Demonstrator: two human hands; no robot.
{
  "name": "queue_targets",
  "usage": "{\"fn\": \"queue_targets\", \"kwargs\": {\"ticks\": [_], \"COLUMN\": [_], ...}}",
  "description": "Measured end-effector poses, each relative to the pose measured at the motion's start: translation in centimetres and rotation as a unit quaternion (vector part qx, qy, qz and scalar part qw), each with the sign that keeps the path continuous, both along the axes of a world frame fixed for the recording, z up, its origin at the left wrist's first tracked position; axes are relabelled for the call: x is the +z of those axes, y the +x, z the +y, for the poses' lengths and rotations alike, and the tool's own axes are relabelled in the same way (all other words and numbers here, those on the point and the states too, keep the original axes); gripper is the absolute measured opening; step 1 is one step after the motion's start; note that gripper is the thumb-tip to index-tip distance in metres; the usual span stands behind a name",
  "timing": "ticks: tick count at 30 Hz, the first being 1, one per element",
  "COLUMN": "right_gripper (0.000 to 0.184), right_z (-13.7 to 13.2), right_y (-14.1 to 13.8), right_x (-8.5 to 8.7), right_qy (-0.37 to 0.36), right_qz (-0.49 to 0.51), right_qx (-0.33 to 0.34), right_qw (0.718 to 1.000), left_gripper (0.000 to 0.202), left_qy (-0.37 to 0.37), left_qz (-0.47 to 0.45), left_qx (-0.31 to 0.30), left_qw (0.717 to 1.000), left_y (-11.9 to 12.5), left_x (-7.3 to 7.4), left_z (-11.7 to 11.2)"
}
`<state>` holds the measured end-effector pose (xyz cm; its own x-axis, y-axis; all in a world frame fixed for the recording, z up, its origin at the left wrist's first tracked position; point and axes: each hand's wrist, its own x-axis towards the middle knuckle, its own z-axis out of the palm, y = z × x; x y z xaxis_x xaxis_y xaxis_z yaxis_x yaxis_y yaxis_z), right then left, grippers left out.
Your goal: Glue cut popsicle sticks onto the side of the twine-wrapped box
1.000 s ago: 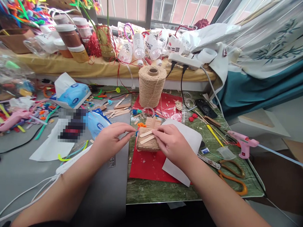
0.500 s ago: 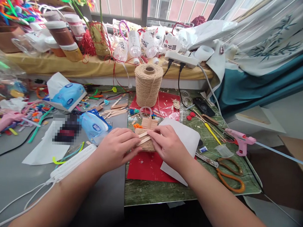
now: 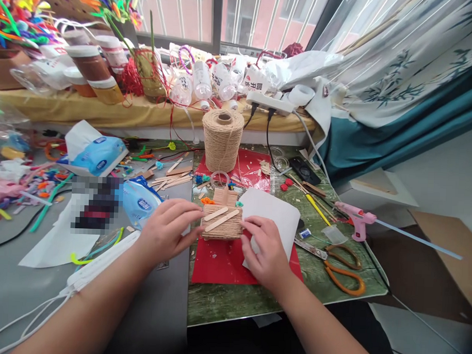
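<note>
A cluttered craft counter (image 3: 224, 303), grey on the left and green wood-patterned on the right, stands below a barred window (image 3: 257, 23). A ledge with a yellow cloth (image 3: 156, 117) runs behind it, crowded with jars (image 3: 88, 63), plastic bottles (image 3: 202, 80) and a white power strip (image 3: 270, 103). A teal curtain (image 3: 361, 145) hangs at the right. On the counter, a tall spool of twine (image 3: 222, 145) stands at the back; scissors (image 3: 326, 255) and a pink glue gun (image 3: 358, 220) lie to the right, a blue tissue pack (image 3: 140, 202) to the left.

At the centre, over a red sheet (image 3: 221, 269), is a twine-wrapped block (image 3: 228, 233) with two wooden sticks (image 3: 221, 220) slanting side by side across it.

Both forearms reach in from the bottom corners. The left hand (image 3: 172, 226) is at the block's left end, open, thumb apart from its bent fingers. The right hand (image 3: 262, 245) mirrors it at the right end, also open, fingers loosely curved, beside white paper (image 3: 283, 217). Whether either presses on the block cannot be told.
</note>
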<state>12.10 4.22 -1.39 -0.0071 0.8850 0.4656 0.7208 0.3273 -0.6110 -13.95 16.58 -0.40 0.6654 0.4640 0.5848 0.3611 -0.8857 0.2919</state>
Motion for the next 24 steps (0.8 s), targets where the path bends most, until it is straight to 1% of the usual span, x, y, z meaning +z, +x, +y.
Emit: {"fn": "queue_targets", "kwargs": {"ticks": [2,5,7,10,12,13,16,18,21,24], "right_gripper": [0.055,0.074,0.080,0.082,0.077,0.073,0.049,0.033,0.021,0.018], "right_z": [-0.4,-0.5,-0.5,-0.7,-0.8,-0.6,1.1,3.1,6.2,8.3], "right_y": [-0.7,-1.7,-2.3,-2.7,-2.4,-2.1,-0.9,-0.1,0.3,-0.1], "right_x": [-0.4,-1.2,-1.9,-2.5,-2.1,-1.7,0.6,2.2,3.9,4.5], "right_qy": [0.007,0.006,0.002,-0.002,-0.003,-0.001,0.003,-0.019,-0.082,-0.127], "right_qz": [-0.061,-0.124,-0.139,-0.139,-0.129,-0.117,-0.064,-0.048,-0.091,-0.154], "right_qx": [0.037,0.059,0.052,0.045,0.054,0.061,0.076,0.080,0.108,0.116], "right_qw": [0.997,0.991,0.989,0.989,0.990,0.991,0.995,0.995,0.987,0.973], "left_gripper": [0.047,0.058,0.060,0.058,0.055,0.053,0.041,0.029,0.018,0.016], "left_qy": [0.024,0.030,0.022,0.012,0.004,-0.003,-0.043,-0.080,-0.115,-0.146], "left_qz": [0.037,0.074,0.092,0.103,0.100,0.095,0.044,-0.006,-0.043,-0.053], "left_qx": [-0.037,-0.053,-0.059,-0.055,-0.047,-0.044,-0.028,-0.011,-0.005,-0.010], "left_qw": [0.998,0.995,0.994,0.993,0.994,0.994,0.998,0.997,0.992,0.988], "left_y": [0.3,0.9,1.1,1.4,1.6,1.7,1.8,1.8,1.5,1.4], "left_x": [-0.3,-0.5,-0.4,-0.2,-0.1,-0.1,-0.3,-0.6,-0.9,-1.1], "left_z": [-0.1,-0.2,-0.2,-0.2,-0.4,-0.5,-0.7,-0.7,-0.4,-0.1]}}
